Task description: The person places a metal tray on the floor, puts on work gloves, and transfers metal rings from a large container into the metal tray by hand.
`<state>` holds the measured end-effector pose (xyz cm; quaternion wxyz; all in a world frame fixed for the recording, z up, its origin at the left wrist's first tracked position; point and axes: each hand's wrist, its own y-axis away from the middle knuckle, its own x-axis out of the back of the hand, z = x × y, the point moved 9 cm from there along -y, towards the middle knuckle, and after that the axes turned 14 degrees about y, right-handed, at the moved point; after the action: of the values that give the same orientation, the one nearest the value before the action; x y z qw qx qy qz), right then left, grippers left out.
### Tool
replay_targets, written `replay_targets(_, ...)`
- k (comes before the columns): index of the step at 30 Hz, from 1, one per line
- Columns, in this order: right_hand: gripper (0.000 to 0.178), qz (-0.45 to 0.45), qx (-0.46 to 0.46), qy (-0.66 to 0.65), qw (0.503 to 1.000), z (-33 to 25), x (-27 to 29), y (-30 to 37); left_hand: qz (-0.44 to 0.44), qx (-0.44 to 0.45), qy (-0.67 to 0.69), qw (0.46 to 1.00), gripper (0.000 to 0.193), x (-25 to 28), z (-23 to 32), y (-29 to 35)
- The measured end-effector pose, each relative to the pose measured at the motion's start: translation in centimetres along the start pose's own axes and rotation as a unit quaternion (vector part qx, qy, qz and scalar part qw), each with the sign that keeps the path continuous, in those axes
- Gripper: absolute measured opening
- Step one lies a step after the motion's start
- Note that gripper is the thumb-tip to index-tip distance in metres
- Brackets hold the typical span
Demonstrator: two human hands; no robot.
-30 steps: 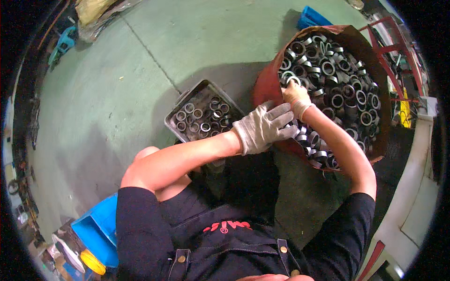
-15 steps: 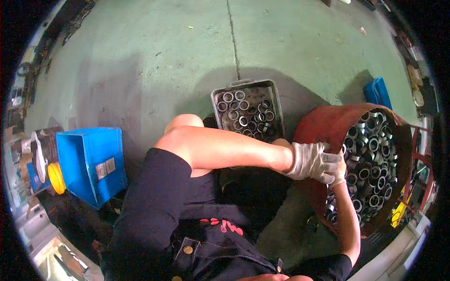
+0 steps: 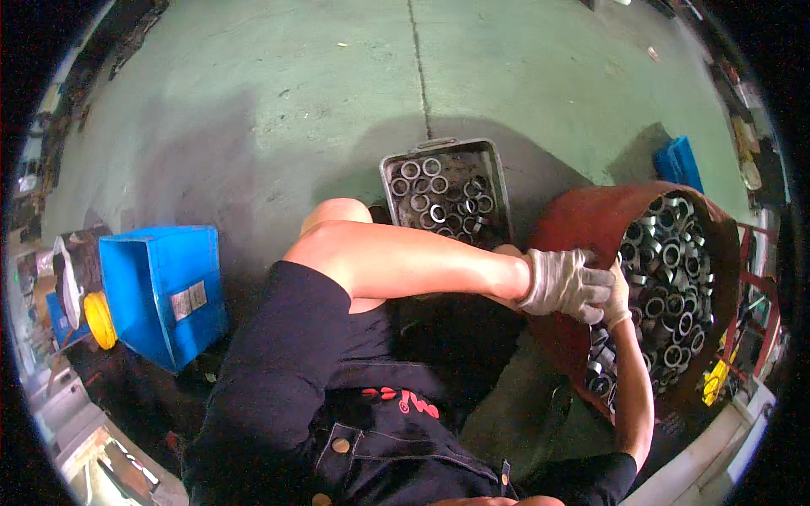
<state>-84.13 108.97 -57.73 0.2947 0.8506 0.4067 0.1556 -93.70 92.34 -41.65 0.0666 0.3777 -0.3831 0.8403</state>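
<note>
My left hand, in a soiled white glove, reaches across to the left side of a rusty red drum. Its fingers are stretched out and apart, beside the drum's rim and close to my other hand. My right hand, in a light glove, is at the same rim, over the metal rings heaped inside the drum. Its fingertips are partly hidden, and whether they grip a ring cannot be made out. A grey tray on the floor ahead holds several similar rings, some flat, some tilted.
An open blue crate stands at the left, with a yellow round object beside it. A smaller blue bin sits beyond the drum. Right of the drum are a red metal frame and something yellow. Green floor stretches ahead.
My right hand has shifted slightly up along the drum's rim. My left hand has moved only a little. Some rings in the drum lie differently; the tray's rings look the same.
</note>
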Motion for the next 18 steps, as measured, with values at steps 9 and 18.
replay_targets(9, 0.029, 0.078, 0.128, 0.331, 0.932, -5.6, 0.3, 3.8, -0.09, 0.011, -0.041, 0.995, 0.04, -1.1, 0.3, -0.9)
replay_targets(18, 0.038, 0.079, 0.106, 0.087, 0.987, -10.9, -0.5, 7.3, -0.005, 0.009, -0.02, 1.0, 0.049, -0.7, -0.2, -0.3)
